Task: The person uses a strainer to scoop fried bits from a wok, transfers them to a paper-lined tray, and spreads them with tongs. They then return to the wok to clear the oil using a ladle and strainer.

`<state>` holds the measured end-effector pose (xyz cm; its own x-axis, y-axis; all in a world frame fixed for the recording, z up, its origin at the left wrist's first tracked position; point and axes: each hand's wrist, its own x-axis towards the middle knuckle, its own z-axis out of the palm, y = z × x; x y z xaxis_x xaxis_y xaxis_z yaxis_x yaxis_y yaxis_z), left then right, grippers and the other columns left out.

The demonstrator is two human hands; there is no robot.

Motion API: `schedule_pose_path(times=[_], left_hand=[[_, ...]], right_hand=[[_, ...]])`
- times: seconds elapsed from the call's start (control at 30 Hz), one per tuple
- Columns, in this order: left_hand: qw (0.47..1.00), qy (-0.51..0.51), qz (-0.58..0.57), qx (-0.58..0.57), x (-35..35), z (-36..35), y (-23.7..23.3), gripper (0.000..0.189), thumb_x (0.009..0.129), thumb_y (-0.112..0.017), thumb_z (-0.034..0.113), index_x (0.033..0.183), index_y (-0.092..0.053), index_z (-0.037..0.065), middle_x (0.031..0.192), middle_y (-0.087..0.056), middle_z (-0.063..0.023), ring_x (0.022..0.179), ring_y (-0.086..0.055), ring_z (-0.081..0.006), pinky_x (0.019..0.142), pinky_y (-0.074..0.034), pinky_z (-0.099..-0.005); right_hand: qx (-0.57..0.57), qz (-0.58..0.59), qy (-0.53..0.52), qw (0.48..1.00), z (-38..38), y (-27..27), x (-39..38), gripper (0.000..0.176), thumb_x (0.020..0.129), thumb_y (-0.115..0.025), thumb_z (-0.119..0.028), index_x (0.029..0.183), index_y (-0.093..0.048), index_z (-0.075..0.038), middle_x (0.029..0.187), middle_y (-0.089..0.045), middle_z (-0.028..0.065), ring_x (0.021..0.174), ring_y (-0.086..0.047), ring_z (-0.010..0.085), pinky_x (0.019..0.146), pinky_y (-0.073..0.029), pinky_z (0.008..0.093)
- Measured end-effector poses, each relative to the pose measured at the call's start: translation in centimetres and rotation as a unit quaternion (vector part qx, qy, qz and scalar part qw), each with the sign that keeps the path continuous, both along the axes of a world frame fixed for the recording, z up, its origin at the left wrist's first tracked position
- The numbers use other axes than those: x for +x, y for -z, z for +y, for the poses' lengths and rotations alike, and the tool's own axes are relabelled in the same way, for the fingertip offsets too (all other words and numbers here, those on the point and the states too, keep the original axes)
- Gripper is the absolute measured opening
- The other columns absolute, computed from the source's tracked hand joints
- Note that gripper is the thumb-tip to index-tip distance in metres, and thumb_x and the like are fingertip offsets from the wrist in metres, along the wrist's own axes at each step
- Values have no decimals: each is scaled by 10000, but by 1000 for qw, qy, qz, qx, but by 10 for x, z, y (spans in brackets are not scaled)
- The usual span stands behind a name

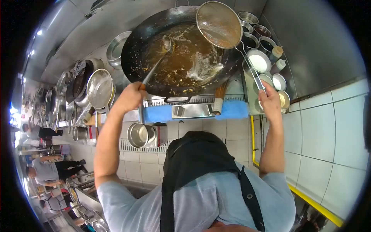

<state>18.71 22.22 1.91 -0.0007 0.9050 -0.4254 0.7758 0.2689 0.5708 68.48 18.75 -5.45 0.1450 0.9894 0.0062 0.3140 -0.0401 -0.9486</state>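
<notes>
A large dark wok (pixel 133 63) holds brown liquid (pixel 189 50) with pale foam at its right and small bits around its wall. My left hand (pixel 134 96) is closed round the wooden handle end of a ladle (pixel 157 63), whose bowl dips into the liquid at the upper left. My right hand (pixel 270 102) grips the long wire handle of a round mesh strainer (pixel 219 25). The strainer's mesh, with reddish-brown bits on it, is over the wok's upper right edge.
Several metal bowls of seasonings, one with a white content (pixel 259 62), stand right of the wok beside a squeeze bottle (pixel 276 53). A bamboo brush (pixel 219 101) lies at the wok's front. Left are another strainer (pixel 99 89) and a metal pot (pixel 138 135). Several people work far left.
</notes>
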Motion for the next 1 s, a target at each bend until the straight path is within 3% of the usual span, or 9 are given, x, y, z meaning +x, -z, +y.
schedule_pose_path(times=[0.03, 0.1, 0.13, 0.17, 0.23, 0.33, 0.57, 0.7, 1.0], left_hand=[[1000, 1, 1, 0, -7, 16, 9, 255, 895, -618, 123, 1087, -637, -43, 762, -633, -107, 565, -614, -189, 511, -494, -339], [914, 250, 255, 195, -30, 43, 47, 283, 880, -603, 129, 1096, -661, -45, 829, -693, -217, 693, -699, -323, 663, -568, -428], [740, 486, 436, 162, -31, 52, 54, 278, 870, -578, 120, 1089, -662, -30, 934, -703, -290, 898, -709, -409, 817, -569, -486], [742, 483, 437, 162, -13, 46, 48, 278, 870, -578, 120, 1089, -662, -30, 934, -703, -290, 898, -709, -409, 817, -569, -486], [869, 264, 404, 105, 53, 23, 15, 273, 871, -570, 142, 1030, -705, -34, 974, -722, -281, 914, -740, -366, 820, -592, -448], [864, 216, 441, 115, 54, 18, 1, 255, 889, -568, 143, 1050, -706, 2, 997, -738, -239, 935, -748, -343, 811, -601, -448], [790, 131, 541, 256, 23, 21, -52, 160, 923, -571, 122, 1013, -703, 109, 904, -733, -117, 846, -744, -310, 747, -606, -430], [735, 126, 546, 381, -17, 12, -47, 142, 895, -596, 120, 1008, -682, 116, 936, -688, -88, 901, -711, -260, 720, -597, -391], [711, 119, 557, 413, -86, 2, -36, 147, 867, -615, 114, 1001, -674, 98, 990, -647, -56, 955, -666, -242, 797, -543, -394]], right_hand=[[0, 1, 1, 1000, 2, 1, 5, 409, 1001, -564, -65, 1408, -597, -67, 735, -525, -57, 602, -412, 14, 531, -319, 200], [11, -33, 7, 999, 7, 8, 12, 402, 993, -568, -56, 1393, -611, -58, 754, -547, -51, 636, -425, 23, 564, -345, 210], [9, -33, 4, 999, 10, 14, 13, 402, 993, -568, -56, 1393, -611, -58, 754, -547, -51, 636, -425, 23, 564, -345, 210], [30, -73, 10, 997, 16, 19, 12, 403, 986, -574, -53, 1387, -616, -56, 784, -584, -34, 662, -449, 34, 592, -371, 219], [55, -111, 12, 992, 26, 18, 8, 404, 979, -580, -49, 1381, -621, -54, 814, -622, -17, 688, -474, 45, 621, -398, 228], [7, -147, 3, 989, 30, -3, -6, 419, 960, -591, -42, 1377, -624, -75, 929, -702, 48, 757, -545, 81, 709, -463, 257], [81, -156, -27, 984, 41, -17, -29, 418, 935, -605, -84, 1341, -663, -163, 844, -677, 128, 689, -576, 165, 684, -490, 325], [68, -156, -12, 985, 41, -16, -38, 431, 937, -615, -80, 1354, -661, -181, 786, -625, 78, 669, -547, 148, 662, -479, 315], [69, -121, 22, 990, 13, -17, -67, 431, 952, -629, -70, 1368, -661, -177, 731, -525, -20, 641, -474, 78, 608, -440, 272]])
